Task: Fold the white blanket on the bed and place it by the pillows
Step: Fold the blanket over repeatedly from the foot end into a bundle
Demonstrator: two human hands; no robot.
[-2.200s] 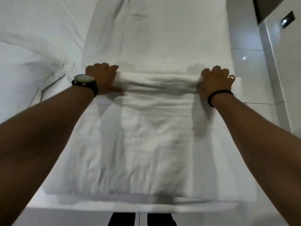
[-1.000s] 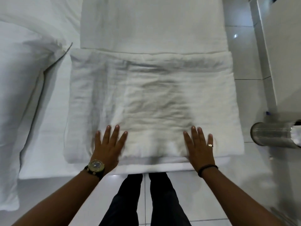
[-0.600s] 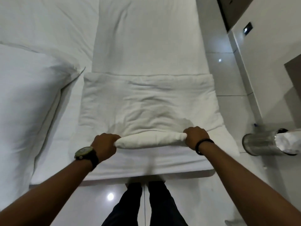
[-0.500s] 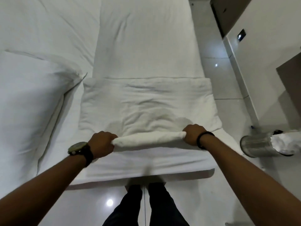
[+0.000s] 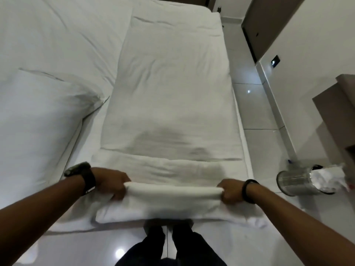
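Gripping either end of the thick, rumpled white blanket [image 5: 172, 200], left hand [image 5: 110, 186] and right hand [image 5: 230, 191] lift its folded edge.

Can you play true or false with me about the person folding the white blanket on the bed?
1. Both hands are holding the white blanket. True: the left hand and the right hand each grip one end of it.
2. The pillow is on the right side of the bed. False: it lies on the left.
3. A shiny metal bin stands on the floor to the right. True.
4. The watch is on the right wrist. False: it is on the left wrist; the right wrist has a black band.
5. The blanket already lies by the pillow. False: it is at the near edge of the bed, in the hands.
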